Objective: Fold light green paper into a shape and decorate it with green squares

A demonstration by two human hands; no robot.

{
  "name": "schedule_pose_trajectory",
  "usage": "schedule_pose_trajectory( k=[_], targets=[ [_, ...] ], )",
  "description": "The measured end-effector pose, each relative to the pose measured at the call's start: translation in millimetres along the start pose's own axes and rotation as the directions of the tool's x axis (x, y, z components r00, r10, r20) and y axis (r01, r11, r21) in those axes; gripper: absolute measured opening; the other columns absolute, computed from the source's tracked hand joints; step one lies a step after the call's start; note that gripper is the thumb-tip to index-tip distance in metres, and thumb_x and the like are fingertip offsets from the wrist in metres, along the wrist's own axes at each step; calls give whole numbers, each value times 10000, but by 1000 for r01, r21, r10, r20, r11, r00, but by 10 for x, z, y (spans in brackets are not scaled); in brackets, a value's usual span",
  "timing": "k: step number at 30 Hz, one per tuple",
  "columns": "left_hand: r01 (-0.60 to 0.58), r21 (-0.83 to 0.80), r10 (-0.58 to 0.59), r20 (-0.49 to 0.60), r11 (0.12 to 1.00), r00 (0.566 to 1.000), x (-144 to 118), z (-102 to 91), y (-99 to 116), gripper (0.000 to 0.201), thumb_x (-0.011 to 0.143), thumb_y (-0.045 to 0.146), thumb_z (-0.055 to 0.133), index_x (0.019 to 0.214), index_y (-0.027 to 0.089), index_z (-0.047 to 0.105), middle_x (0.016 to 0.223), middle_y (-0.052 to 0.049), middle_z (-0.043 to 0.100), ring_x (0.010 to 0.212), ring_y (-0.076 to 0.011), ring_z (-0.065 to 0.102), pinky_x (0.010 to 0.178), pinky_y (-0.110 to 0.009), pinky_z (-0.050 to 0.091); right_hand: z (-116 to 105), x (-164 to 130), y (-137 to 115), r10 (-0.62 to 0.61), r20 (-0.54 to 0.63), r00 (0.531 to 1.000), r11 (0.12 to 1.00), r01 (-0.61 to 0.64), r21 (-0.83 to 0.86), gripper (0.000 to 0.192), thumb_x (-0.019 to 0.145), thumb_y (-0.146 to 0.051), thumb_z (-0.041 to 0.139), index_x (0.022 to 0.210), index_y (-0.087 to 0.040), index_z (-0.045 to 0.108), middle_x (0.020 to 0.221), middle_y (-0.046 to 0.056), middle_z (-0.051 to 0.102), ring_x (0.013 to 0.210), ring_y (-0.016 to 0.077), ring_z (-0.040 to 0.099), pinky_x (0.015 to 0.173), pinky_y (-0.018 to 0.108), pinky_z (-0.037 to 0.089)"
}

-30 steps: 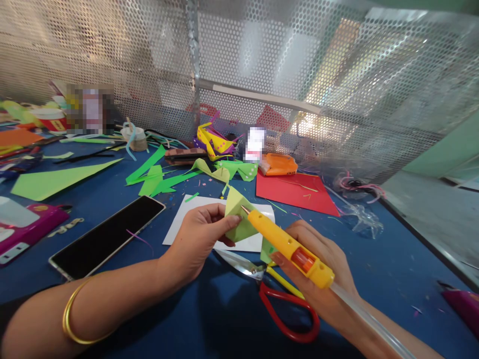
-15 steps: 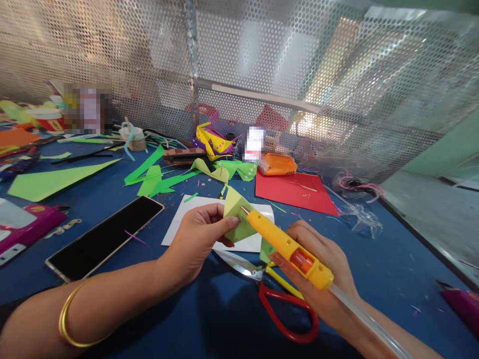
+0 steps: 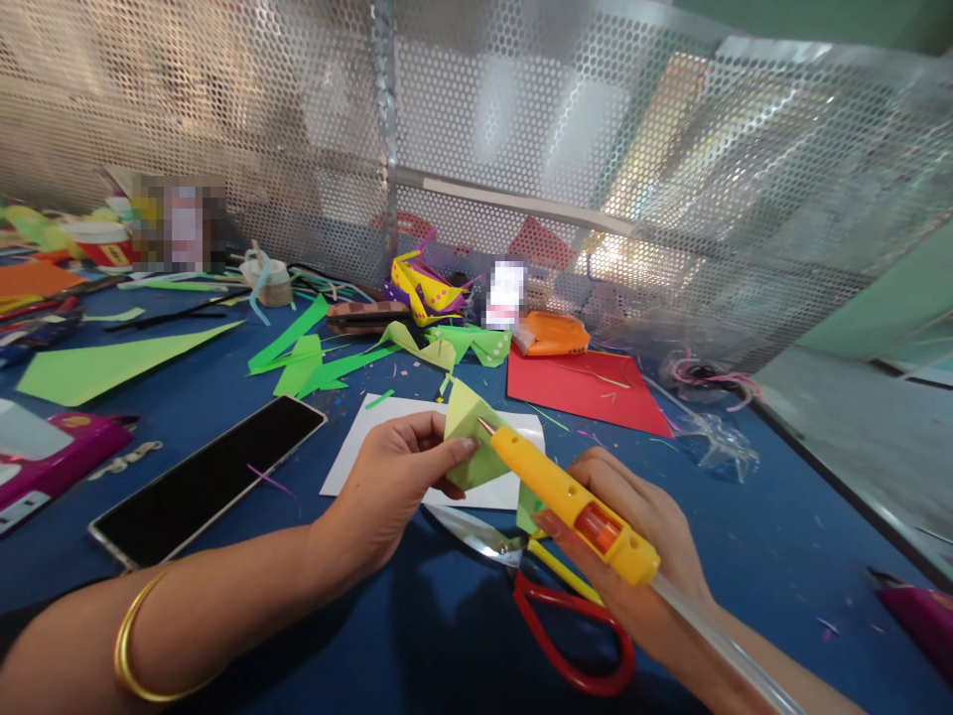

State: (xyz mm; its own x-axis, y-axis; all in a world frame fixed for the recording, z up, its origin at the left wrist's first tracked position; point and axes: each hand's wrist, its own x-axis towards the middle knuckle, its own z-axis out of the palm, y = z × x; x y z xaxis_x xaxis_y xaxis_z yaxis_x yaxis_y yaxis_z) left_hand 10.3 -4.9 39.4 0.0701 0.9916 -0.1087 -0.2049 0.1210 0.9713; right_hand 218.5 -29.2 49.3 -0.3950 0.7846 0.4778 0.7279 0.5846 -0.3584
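My left hand is closed, pinching a folded piece of light green paper between thumb and fingers. In my right hand is a yellow hot glue gun, its metal tip at the face of the green paper; whether they touch I cannot tell. A clear glue stick runs out of the gun's back. Under both hands lies a white sheet. Scissors with a red and a yellow handle rest below, blades pointing left. Another green paper part shows beside the gun, partly hidden.
A phone lies at left, near a purple-and-white device. Behind are green paper strips, yellow-and-purple folded paper, an orange packet and red paper. A perforated metal screen closes off the back.
The view has shifted slightly, so the things sit a little lower in the picture. Both hands keep nearly the same pose, with the gun's tip still at the green paper.
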Motion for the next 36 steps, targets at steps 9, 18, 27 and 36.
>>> schedule_pose_trajectory(
  k=[9,18,27,36],
  targets=[
    [10,1,-10,0,1000,1000,-4,6,16,198,679,314,761,753,136,719,684,-37,656,591,-125,553,498,-204,473,-7,-1,1,-15,-9,1000,1000,15,-26,274,913,-416,549,729,-221,494,684,-8,550,558,119,505,486,234,342],
    [-1,1,1,6,1000,1000,-4,8,11,169,700,287,747,743,129,706,671,-28,652,590,-120,555,495,-199,478,-6,0,2,-5,-3,1000,1000,4,-27,275,916,-404,539,719,-221,482,674,-14,532,551,117,497,490,238,332],
    [-1,-15,1,4,1000,1000,5,7,13,159,696,277,754,728,129,706,654,-19,645,578,-110,549,488,-191,478,5,-6,5,3,-11,1000,1000,-3,-25,282,924,-408,530,720,-219,483,683,-7,532,558,119,488,500,243,334],
    [6,-11,-6,9,1000,1000,-1,1,6,169,701,281,755,746,125,708,664,-19,654,583,-110,557,494,-189,482,12,-15,21,-11,-16,1000,999,10,-38,276,925,-399,528,722,-219,478,673,-19,517,549,111,477,500,239,325]
  ],
)
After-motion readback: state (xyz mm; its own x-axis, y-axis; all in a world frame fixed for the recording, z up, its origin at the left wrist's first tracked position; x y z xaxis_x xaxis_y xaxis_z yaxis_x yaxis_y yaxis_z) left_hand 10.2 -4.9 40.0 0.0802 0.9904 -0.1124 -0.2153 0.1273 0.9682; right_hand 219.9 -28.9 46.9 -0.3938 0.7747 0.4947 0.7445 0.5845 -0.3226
